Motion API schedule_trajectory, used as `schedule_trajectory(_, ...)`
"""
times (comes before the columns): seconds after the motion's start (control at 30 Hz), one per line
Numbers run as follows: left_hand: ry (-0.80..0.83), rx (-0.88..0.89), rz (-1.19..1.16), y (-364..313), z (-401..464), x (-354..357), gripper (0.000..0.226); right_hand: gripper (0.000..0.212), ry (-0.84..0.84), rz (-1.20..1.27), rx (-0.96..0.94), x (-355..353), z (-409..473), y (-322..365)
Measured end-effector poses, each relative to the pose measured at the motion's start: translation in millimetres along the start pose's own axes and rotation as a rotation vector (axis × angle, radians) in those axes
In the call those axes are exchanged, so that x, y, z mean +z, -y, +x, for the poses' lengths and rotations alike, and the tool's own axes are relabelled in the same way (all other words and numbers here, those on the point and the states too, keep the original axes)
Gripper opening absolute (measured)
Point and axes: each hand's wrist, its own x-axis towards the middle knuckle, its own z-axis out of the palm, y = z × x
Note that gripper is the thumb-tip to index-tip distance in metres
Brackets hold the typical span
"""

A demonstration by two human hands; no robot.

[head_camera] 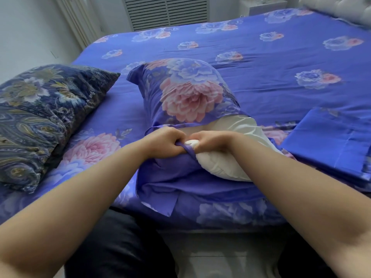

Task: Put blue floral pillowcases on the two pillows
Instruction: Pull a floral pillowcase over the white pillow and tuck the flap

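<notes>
White walls (24, 33), louvred panel (166, 11), tufted headboard (337, 7), possibly nightstand (261, 5) beyond bed (261, 57).

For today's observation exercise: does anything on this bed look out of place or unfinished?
Yes. The white pillow sticks out of the blue floral pillowcase, only partly covered, while the left hand grips the case's edge and the right hand pinches a pillow corner. The dark paisley pillow clashes with the bedding.

Left hand (162, 142) grips pillowcase (188, 93) edge; right hand (212, 140) grips white pillow (224, 165) corner
</notes>
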Motion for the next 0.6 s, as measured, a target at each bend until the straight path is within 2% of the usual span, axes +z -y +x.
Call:
schedule_trajectory(0.07, 0.238, -0.173, -0.1, -5, -2, -4, 0.03, 0.063, -0.004, 0.21, -0.027, 0, -11, -5)
schedule_trajectory(0.1, 0.331, -0.247, -0.134, -8, -3, -4, 0.028, 0.071, -0.032, 0.182, -0.033, 2, -16, -6)
schedule_trajectory(0.17, 0.453, -0.342, -0.142, -14, -3, -7, 0.026, 0.068, -0.167, -0.039, -0.059, 12, -23, -5)
schedule_trajectory(0.23, 0.514, -0.357, -0.057, -18, 0, -11, 0.026, 0.062, -0.41, -0.309, -0.096, 29, -31, -2)
schedule_trajectory(0.3, 0.459, -0.274, 0.117, -19, 5, -14, 0.024, 0.056, -0.666, -0.447, -0.107, 45, -35, -8)
schedule_trajectory(0.37, 0.201, -0.08, 0.268, -18, 5, -11, 0.017, 0.052, -0.91, -0.49, -0.137, 56, -39, -22)
schedule_trajectory(0.43, 0.019, 0.091, 0.216, -19, -4, -5, 0.011, 0.054, -1.042, -0.506, -0.161, 62, -43, -31)
schedule_trajectory(0.5, 0.035, 0.082, 0.182, -20, -16, 2, 0.011, 0.058, -1.018, -0.518, -0.163, 69, -48, -31)
schedule_trajectory(0.6, 0.273, -0.136, 0.174, -22, -23, 4, 0.017, 0.067, -0.957, -0.52, -0.181, 79, -55, -23)
